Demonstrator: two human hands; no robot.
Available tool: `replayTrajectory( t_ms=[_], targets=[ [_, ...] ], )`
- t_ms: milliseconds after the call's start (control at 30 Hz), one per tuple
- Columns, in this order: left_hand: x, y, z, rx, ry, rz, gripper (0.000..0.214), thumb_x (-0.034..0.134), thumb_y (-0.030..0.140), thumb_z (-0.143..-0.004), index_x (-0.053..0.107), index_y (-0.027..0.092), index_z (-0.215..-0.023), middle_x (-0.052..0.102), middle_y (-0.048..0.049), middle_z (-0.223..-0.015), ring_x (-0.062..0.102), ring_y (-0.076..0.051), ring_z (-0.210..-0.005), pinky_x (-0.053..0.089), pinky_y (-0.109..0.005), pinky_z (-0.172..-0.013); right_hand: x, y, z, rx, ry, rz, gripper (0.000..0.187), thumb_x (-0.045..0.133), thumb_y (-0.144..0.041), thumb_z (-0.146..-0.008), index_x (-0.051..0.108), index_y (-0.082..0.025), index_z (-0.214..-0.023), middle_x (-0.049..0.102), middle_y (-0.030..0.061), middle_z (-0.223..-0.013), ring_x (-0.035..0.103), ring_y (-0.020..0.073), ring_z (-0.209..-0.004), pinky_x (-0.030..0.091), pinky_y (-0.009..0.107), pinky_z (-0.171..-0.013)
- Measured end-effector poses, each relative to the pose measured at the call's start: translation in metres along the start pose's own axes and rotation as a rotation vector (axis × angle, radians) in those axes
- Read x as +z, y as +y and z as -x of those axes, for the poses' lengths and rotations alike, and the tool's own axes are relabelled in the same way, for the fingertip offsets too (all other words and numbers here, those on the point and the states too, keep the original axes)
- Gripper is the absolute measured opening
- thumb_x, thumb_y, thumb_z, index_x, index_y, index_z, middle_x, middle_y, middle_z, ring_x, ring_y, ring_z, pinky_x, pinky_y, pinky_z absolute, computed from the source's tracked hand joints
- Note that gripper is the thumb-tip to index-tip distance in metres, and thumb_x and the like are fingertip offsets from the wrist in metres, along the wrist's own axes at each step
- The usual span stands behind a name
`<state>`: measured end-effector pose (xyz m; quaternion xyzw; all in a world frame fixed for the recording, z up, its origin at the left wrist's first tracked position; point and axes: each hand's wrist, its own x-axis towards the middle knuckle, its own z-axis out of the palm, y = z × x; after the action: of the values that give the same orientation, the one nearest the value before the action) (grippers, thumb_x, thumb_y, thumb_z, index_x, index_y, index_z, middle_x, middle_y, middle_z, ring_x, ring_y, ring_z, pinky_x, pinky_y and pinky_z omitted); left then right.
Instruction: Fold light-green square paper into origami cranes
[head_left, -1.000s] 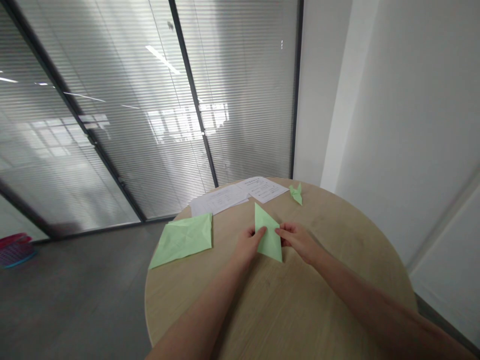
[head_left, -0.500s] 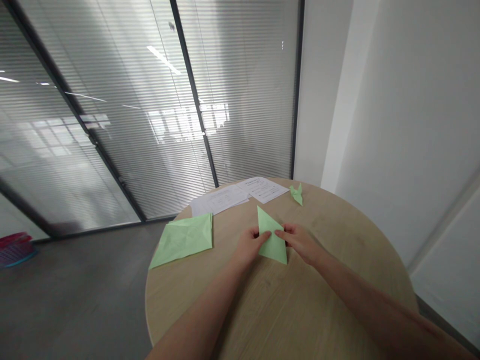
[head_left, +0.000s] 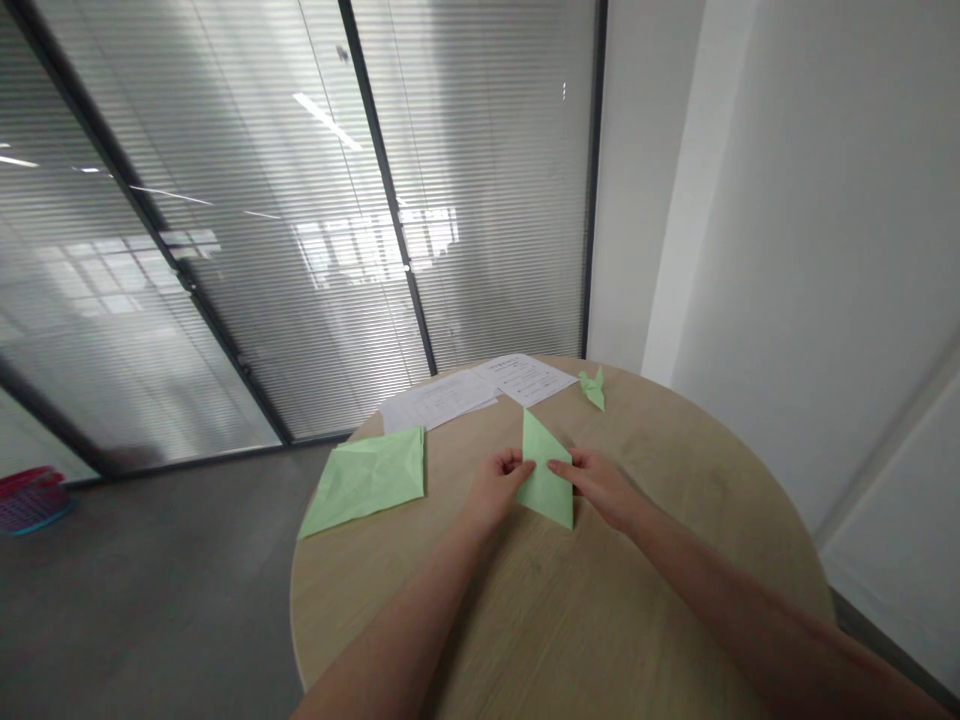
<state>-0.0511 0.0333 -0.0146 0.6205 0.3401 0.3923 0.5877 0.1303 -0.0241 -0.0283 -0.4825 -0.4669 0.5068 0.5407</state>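
A green paper folded into a pointed kite shape [head_left: 546, 470] lies on the round wooden table [head_left: 600, 620], its tip pointing away from me. My left hand [head_left: 495, 487] pinches its left edge with curled fingers. My right hand [head_left: 596, 483] grips its right edge, thumb on top of the paper. Both hands rest on the tabletop, one on each side of the fold.
A creased green sheet [head_left: 367, 478] lies flat at the table's left edge. White printed papers [head_left: 472, 390] sit at the far edge, with a small folded green figure [head_left: 593, 386] beside them. Glass partitions with blinds stand behind; a white wall is at the right. A pink basket [head_left: 30, 497] sits on the floor far left.
The folded green paper has shifted slightly right and turned a little between my hands. Both hands kept their grip on its edges.
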Motion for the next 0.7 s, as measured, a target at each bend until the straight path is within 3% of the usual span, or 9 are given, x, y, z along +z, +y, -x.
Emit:
replayTrajectory(
  t_ms=[167, 233, 333, 567, 700],
  targets=[
    [0.001, 0.015, 0.007, 0.059, 0.066, 0.042, 0.04, 0.076, 0.031, -0.076, 0.066, 0.017, -0.112, 0.069, -0.001, -0.074, 0.059, -0.014, -0.06, 0.042, -0.023, -0.056, -0.001, 0.001, -0.001, 0.022, 0.011, -0.124, 0.03, 0.08, -0.046, -0.075, 0.077, -0.02, -0.09, 0.079, 0.0102, -0.095, 0.072, 0.0255, -0.082, 0.055, 0.037, -0.076],
    [0.002, 0.023, 0.01, 0.068, 0.045, 0.049, 0.027, 0.071, 0.03, -0.08, 0.07, 0.017, -0.104, 0.072, -0.0043, -0.083, 0.062, -0.016, -0.069, 0.047, -0.025, -0.061, -0.002, 0.001, -0.002, 0.016, 0.023, -0.161, 0.03, 0.08, -0.046, -0.074, 0.077, -0.02, -0.089, 0.079, 0.0112, -0.096, 0.072, 0.0261, -0.082, 0.056, 0.038, -0.078],
    [0.001, 0.029, 0.014, 0.043, -0.009, -0.006, 0.016, 0.069, 0.026, -0.081, 0.076, 0.015, -0.091, 0.07, -0.0055, -0.079, 0.061, -0.018, -0.072, 0.05, -0.028, -0.066, -0.004, 0.0, -0.003, 0.003, 0.039, -0.188, 0.028, 0.08, -0.046, -0.074, 0.077, -0.021, -0.086, 0.079, 0.0105, -0.095, 0.072, 0.0264, -0.08, 0.056, 0.039, -0.078],
    [-0.003, 0.022, 0.012, 0.099, -0.163, -0.169, 0.021, 0.068, 0.026, -0.083, 0.079, 0.017, -0.098, 0.073, -0.0061, -0.087, 0.062, -0.016, -0.071, 0.052, -0.028, -0.067, -0.003, 0.001, -0.003, -0.003, 0.051, -0.197, 0.024, 0.077, -0.042, -0.075, 0.078, -0.021, -0.087, 0.079, 0.0098, -0.089, 0.073, 0.0261, -0.077, 0.057, 0.037, -0.074],
    [-0.007, 0.022, 0.012, 0.229, -0.218, -0.306, 0.02, 0.064, 0.02, -0.084, 0.077, 0.015, -0.098, 0.075, -0.0073, -0.09, 0.065, -0.016, -0.076, 0.051, -0.028, -0.07, -0.004, 0.004, -0.003, -0.005, 0.045, -0.166, 0.029, 0.077, -0.044, -0.075, 0.078, -0.02, -0.09, 0.08, 0.0105, -0.092, 0.074, 0.0279, -0.081, 0.057, 0.037, -0.076]
  ],
)
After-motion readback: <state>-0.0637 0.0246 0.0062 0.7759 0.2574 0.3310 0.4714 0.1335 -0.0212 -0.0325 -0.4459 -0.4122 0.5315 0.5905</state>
